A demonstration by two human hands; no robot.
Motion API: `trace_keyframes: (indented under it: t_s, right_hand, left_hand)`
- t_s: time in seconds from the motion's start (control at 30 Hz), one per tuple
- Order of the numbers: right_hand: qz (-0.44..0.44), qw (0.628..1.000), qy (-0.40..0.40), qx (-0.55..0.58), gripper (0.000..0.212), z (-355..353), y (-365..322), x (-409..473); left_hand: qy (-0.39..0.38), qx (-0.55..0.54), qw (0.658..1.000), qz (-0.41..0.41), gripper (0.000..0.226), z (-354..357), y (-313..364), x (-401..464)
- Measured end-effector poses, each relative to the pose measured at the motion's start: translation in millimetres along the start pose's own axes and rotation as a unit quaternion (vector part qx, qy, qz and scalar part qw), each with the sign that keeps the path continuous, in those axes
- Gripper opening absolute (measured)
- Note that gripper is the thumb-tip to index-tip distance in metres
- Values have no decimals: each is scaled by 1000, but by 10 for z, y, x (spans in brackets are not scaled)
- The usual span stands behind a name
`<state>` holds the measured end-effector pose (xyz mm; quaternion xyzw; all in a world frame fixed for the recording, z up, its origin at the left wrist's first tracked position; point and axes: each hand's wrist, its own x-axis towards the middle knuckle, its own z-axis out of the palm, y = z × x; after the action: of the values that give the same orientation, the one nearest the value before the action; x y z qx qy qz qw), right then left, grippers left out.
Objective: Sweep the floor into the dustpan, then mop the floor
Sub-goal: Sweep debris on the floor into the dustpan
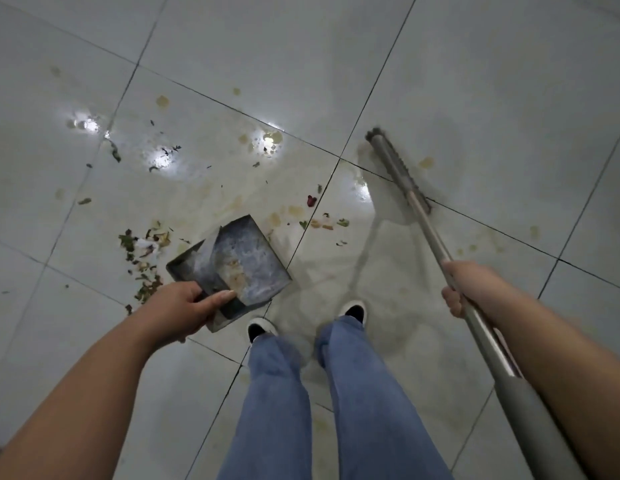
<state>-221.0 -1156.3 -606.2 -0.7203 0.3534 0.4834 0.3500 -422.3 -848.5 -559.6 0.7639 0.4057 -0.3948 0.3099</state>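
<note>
My left hand point(184, 308) grips the near edge of a grey metal dustpan point(248, 261), which sits low over the tiled floor in front of my left foot. My right hand point(469, 285) grips the long grey handle of a broom point(398, 171); its narrow brush head rests on the floor to the far right. A pile of green leaf scraps and paper point(144, 258) lies just left of the dustpan. More scraps point(324, 221), one of them red, lie between dustpan and broom head.
Pale glossy floor tiles point(301, 64) with dark grout lines show yellowish stains and wet spots point(272, 140) at the middle and left. My two feet in black and white shoes point(353, 311) stand just behind the dustpan. Loose leaf bits lie at the left point(114, 152).
</note>
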Motion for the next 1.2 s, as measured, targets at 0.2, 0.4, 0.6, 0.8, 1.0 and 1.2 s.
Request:
trace_keyframes:
  t_s: [0.2,0.4,0.6,0.8,1.0,1.2]
  right_hand:
    - [94,990,-61,-90,32,806,-169,151]
    - [94,978,-134,-129,34,1791,150,-248]
    - [98,980,-167,-53,33,2103,68,-566]
    - [68,991,-95,-66,37,1953,120,-788]
    - [69,991,-67,-92,33,2159,146,-701]
    - [143,973,-177,-42,30,2851,443,-774]
  left_hand:
    - [9,-25,1000,7,51,141,-419,-19]
    - [26,-55,998,-5,49,208,-960,-87]
    - [30,-76,996,-33,53,138,-1618,-180]
    - [15,-67,997,-26,48,13,-2050,-274]
    - [21,-80,996,-23,50,-56,-2365,-250]
    - [32,-105,993,-39,51,54,-2539,-280]
